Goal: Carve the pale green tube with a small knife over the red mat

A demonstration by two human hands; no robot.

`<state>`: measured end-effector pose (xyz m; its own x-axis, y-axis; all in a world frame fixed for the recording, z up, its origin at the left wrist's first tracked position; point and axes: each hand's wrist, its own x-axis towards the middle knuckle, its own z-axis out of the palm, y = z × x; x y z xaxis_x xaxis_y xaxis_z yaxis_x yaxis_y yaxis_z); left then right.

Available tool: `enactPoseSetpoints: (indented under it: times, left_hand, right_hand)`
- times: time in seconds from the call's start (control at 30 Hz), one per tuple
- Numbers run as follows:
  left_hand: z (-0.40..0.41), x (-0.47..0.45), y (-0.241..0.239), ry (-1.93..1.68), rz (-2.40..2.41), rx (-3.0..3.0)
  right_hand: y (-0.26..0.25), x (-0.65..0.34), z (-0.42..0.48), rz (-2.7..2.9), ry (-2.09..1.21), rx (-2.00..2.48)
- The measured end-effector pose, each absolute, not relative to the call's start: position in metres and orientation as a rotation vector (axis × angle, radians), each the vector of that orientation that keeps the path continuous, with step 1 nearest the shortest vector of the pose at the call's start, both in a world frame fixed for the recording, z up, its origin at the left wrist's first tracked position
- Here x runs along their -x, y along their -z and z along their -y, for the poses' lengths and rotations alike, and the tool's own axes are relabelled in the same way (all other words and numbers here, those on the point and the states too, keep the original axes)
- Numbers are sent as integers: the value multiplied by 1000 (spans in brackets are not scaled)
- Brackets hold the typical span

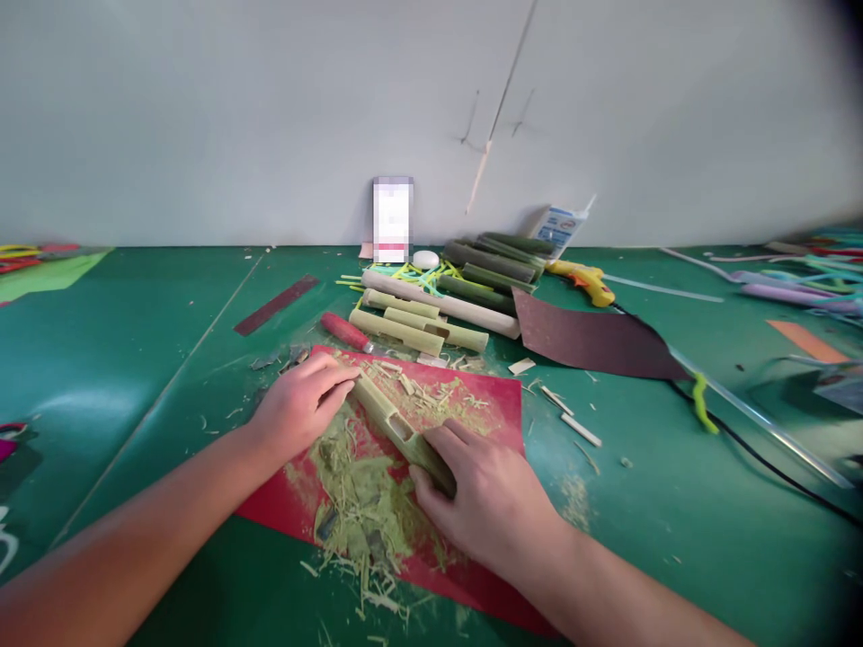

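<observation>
A pale green bamboo piece (391, 420) with a notch cut in its side lies slanted on a red cutting mat (499, 400). My left hand (300, 404) is closed over its far end. My right hand (482, 499) grips its near end, fingers wrapped round it. A heap of greenish bamboo shavings (360, 490) covers the mat between and below my hands.
Behind the mat lie several cut bamboo sticks (431, 314), a red-handled knife (345, 332), dark sandpaper sheets (593, 341), a yellow glue gun (590, 280) with a black cord (761, 458), a small white box (392, 218) and coloured strips at both table ends.
</observation>
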<state>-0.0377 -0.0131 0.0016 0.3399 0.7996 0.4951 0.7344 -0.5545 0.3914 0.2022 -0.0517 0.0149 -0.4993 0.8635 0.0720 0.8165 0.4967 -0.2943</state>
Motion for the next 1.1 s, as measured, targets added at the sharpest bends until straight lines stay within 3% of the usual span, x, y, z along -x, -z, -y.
enactPoseSetpoints:
  times: [0.37, 0.67, 1.1]
  left_hand:
    - [9, 35, 0, -991, -1492, -2452]
    - [13, 20, -2, -899, -1250, -2440]
    - [8, 27, -2, -1013, -1398, -2405]
  right_hand:
    - [-14, -200, 51, 2500, -384, 1468]
    - [-12, -199, 50, 2486, -426, 1465]
    - [-15, -199, 51, 2485, -359, 1487]
